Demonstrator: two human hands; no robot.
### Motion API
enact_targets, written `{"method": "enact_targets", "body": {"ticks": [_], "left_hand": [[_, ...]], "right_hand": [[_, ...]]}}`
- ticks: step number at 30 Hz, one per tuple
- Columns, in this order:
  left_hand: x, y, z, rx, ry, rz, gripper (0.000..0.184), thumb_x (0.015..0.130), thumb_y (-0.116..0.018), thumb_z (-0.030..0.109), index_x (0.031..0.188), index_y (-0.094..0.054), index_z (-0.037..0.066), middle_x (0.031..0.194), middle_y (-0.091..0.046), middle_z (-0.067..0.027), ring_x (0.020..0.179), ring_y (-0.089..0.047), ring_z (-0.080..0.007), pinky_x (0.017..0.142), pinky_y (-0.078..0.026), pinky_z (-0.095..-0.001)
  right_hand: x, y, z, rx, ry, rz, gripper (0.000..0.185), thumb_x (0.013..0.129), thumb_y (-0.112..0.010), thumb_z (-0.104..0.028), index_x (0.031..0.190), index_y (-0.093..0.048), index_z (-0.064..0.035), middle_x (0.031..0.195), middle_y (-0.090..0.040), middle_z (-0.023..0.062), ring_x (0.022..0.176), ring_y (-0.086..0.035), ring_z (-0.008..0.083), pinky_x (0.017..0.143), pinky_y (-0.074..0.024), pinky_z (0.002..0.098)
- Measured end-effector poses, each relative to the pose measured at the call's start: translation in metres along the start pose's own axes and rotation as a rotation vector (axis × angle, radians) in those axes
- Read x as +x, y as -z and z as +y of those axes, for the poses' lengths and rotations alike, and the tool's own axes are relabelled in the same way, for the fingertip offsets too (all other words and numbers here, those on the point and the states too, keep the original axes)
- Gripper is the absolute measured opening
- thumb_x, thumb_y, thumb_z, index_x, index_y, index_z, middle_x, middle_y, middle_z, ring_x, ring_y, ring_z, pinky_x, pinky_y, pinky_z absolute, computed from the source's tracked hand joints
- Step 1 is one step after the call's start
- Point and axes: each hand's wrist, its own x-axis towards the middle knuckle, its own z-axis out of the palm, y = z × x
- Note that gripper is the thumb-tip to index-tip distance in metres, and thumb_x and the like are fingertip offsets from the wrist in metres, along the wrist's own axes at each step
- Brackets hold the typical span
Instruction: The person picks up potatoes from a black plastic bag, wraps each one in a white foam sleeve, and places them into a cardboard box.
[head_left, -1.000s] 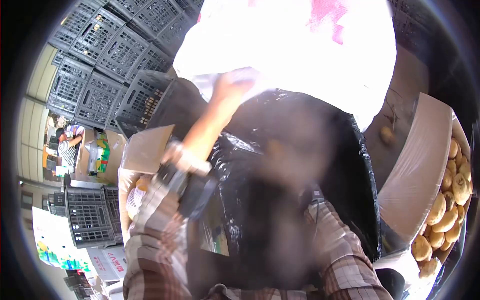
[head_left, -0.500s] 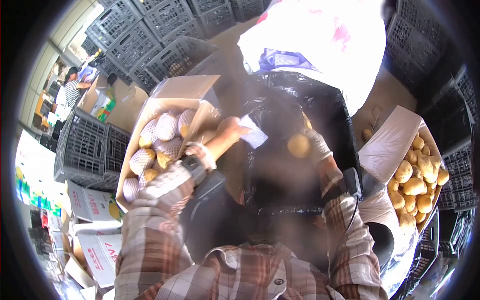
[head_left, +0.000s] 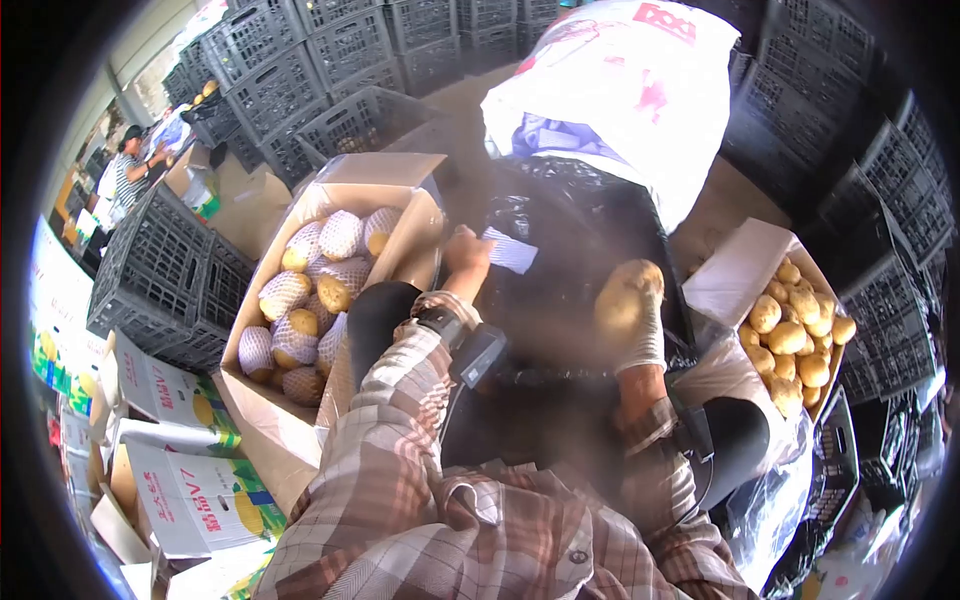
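Observation:
My left hand point(head_left: 467, 252) is closed on a small white foam net sleeve point(head_left: 511, 251), which sticks out to its right over the black plastic-covered surface point(head_left: 560, 200). Farther right, my right hand point(head_left: 645, 335), in a pale glove, grips a large yellowish potato-like tuber point(head_left: 625, 298) above the same surface. On the left stands a cardboard box point(head_left: 415, 235) holding several tubers in foam nets point(head_left: 342, 234). At the right, another box point(head_left: 735, 270) holds several bare tubers point(head_left: 787, 338).
A large white sack point(head_left: 630, 90) with purple nets in its mouth lies beyond the black surface. Stacked dark crates point(head_left: 265, 85) line the back and right. Printed cartons point(head_left: 195, 500) stand at lower left. A person in stripes point(head_left: 130, 170) is at far left.
My left hand came back from the white sack with the foam net. My right hand, blurred before, now shows with a tuber. The view has shifted, revealing more of both boxes.

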Motion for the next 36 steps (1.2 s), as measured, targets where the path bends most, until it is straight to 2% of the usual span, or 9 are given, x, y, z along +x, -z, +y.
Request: {"method": "enact_targets", "body": {"ticks": [2, 5, 9, 17, 20, 26, 28, 32, 36], "left_hand": [[-0.009, 0.002, 0.002, -0.136, -0.035, -0.075, 0.026, 0.068, -0.07, 0.028, 0.078, -0.061, 0.007, 0.082, -0.063, -0.0151, 0.078, -0.061, -0.0286, 0.07, -0.047, -0.0398], [-0.02, 0.014, 0.016, 0.414, -0.459, 0.1, 0.01, 0.075, -0.06, 0.015, 0.081, -0.062, 0.007, 0.084, -0.061, -0.0106, 0.08, -0.061, -0.0262, 0.07, -0.05, -0.0355], [-0.031, 0.018, 0.029, 0.586, -0.693, 0.061, 0.009, 0.072, -0.059, 0.009, 0.08, -0.063, 0.01, 0.081, -0.061, -0.0094, 0.076, -0.062, -0.0238, 0.063, -0.05, -0.0334], [-0.032, 0.018, 0.037, 0.419, -0.422, -0.27, 0.015, 0.07, -0.063, 0.007, 0.084, -0.067, 0.007, 0.103, -0.057, -0.0144, 0.097, -0.055, -0.0306, 0.072, -0.05, -0.0356], [-0.031, 0.041, 0.047, 0.483, -0.548, -0.216, 0.014, 0.074, -0.06, 0.008, 0.085, -0.067, 0.007, 0.102, -0.057, -0.0132, 0.099, -0.054, -0.0303, 0.075, -0.049, -0.0361], [-0.046, 0.078, 0.064, 0.146, -0.766, -0.34, 0.009, 0.081, -0.05, 0.011, 0.086, -0.056, 0.007, 0.089, -0.056, -0.0156, 0.073, -0.059, -0.0322, 0.067, -0.047, -0.0437], [-0.063, 0.098, 0.072, 0.019, -0.768, -0.416, 0.006, 0.082, -0.049, 0.011, 0.084, -0.053, 0.007, 0.085, -0.055, -0.0152, 0.069, -0.058, -0.0329, 0.063, -0.046, -0.0444], [-0.066, 0.118, 0.069, 0.1, -1.108, -0.122, 0.002, 0.08, -0.051, 0.01, 0.08, -0.051, 0.008, 0.078, -0.052, -0.0107, 0.066, -0.058, -0.0311, 0.055, -0.047, -0.0398], [-0.066, 0.13, 0.07, -0.01, -1.199, -0.348, 0.011, 0.083, -0.047, 0.014, 0.09, -0.055, 0.01, 0.079, -0.052, -0.0148, 0.066, -0.059, -0.0321, 0.057, -0.046, -0.0404]], "right_hand": [[-0.022, -0.018, -0.005, -0.033, 0.012, 0.012, 0.074, 0.069, -0.072, -0.043, 0.127, -0.04, -0.0104, 0.117, -0.05, 0.0104, 0.105, -0.051, 0.0281, 0.086, -0.0446, 0.0463], [-0.031, -0.022, 0.0, -0.011, -0.002, -0.089, 0.068, 0.074, -0.071, -0.036, 0.126, -0.04, -0.006, 0.116, -0.051, 0.0112, 0.103, -0.053, 0.0258, 0.088, -0.045, 0.0386], [-0.048, -0.027, 0.009, -0.041, 0.002, -0.15, 0.066, 0.074, -0.071, -0.033, 0.124, -0.042, -0.0018, 0.115, -0.052, 0.0128, 0.103, -0.053, 0.0254, 0.089, -0.0444, 0.0381], [-0.056, -0.019, 0.024, -0.082, -0.053, -0.134, 0.057, 0.074, -0.071, -0.026, 0.12, -0.047, -0.001, 0.11, -0.055, 0.0136, 0.098, -0.056, 0.0252, 0.086, -0.0464, 0.0375], [-0.063, -0.017, 0.027, -0.081, -0.069, -0.184, 0.058, 0.074, -0.071, -0.026, 0.121, -0.046, -0.0018, 0.109, -0.056, 0.013, 0.097, -0.056, 0.0241, 0.085, -0.0467, 0.0365], [-0.062, -0.022, 0.029, -0.029, -0.064, -0.341, 0.057, 0.075, -0.069, -0.024, 0.122, -0.044, -0.0026, 0.11, -0.055, 0.0127, 0.098, -0.056, 0.0238, 0.086, -0.0462, 0.0357], [-0.063, -0.025, 0.03, -0.109, -0.011, -0.326, 0.06, 0.074, -0.068, -0.031, 0.118, -0.044, 0.0011, 0.107, -0.055, 0.0143, 0.094, -0.056, 0.0244, 0.08, -0.0488, 0.0348], [-0.072, -0.027, 0.025, -0.051, -0.103, -0.423, 0.068, 0.074, -0.064, -0.044, 0.119, -0.042, 0.0022, 0.102, -0.056, 0.0184, 0.085, -0.059, 0.0298, 0.071, -0.0519, 0.0399], [-0.086, -0.041, 0.018, 0.071, -0.279, -0.528, 0.071, 0.075, -0.056, -0.055, 0.121, -0.043, -0.0028, 0.107, -0.055, 0.0197, 0.085, -0.058, 0.0356, 0.066, -0.0515, 0.0457]]}}
